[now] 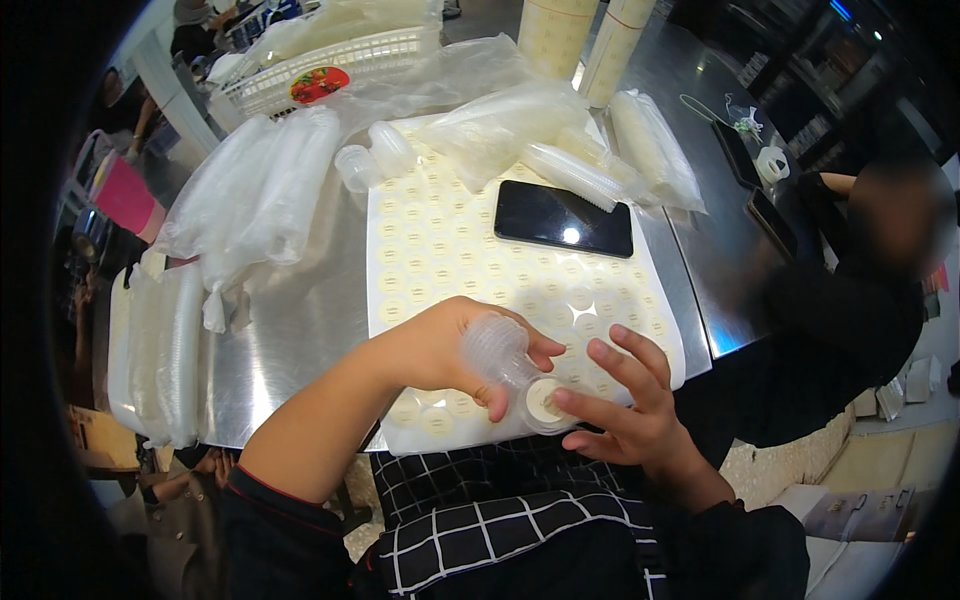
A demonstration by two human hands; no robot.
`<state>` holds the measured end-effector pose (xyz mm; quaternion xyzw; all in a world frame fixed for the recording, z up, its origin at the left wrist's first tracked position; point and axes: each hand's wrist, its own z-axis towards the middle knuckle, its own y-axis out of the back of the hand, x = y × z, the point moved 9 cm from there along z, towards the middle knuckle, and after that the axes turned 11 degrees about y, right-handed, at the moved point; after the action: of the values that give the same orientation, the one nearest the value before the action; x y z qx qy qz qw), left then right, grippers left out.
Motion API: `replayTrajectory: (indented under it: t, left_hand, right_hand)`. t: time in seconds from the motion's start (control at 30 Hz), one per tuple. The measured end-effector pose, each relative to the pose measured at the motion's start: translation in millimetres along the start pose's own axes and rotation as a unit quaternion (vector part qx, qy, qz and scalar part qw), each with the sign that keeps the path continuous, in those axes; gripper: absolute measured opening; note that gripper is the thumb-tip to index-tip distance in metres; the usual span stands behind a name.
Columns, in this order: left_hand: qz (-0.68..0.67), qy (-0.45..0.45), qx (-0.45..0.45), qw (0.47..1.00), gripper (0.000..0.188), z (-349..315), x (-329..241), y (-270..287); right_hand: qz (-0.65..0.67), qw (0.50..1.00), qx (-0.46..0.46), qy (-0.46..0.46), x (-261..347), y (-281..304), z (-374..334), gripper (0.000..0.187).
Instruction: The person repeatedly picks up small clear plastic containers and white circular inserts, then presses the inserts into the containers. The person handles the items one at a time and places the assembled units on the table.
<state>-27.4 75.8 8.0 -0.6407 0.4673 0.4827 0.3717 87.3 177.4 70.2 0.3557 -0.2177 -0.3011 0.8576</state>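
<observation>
My left hand (450, 345) is wrapped round a stack of clear plastic lids or shallow cups (497, 345), held tilted over the near edge of the table. On the end piece facing me sits a round cream sticker (545, 399). My right hand (635, 410) has its fingers spread, and one fingertip touches the sticker's right side. Beneath both hands lies a large sheet of round cream stickers (425, 260) with small printing. A black phone (563, 217) rests on the sheet's far right part.
Bagged stacks of clear plastic pieces (265, 185) lie left, with more (655, 150) at the far right. Two loose clear cups (375, 160) sit beyond the sheet. A white basket (370, 60) and upright sticker rolls (555, 35) stand behind. Another person (830, 310) sits at the right.
</observation>
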Motion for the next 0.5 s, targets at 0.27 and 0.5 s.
replayTrajectory:
  t: [0.27,0.5]
  left_hand:
    - [0.033,-0.013,0.008,0.999,0.046,7,6,-10]
    - [0.017,0.033,0.009,0.999,0.044,6,13,-9]
  right_hand:
    - [0.087,0.994,0.024,-0.056,-3,-3,3,0.055]
    - [0.075,0.996,0.019,-0.04,-1,-11,16,0.051]
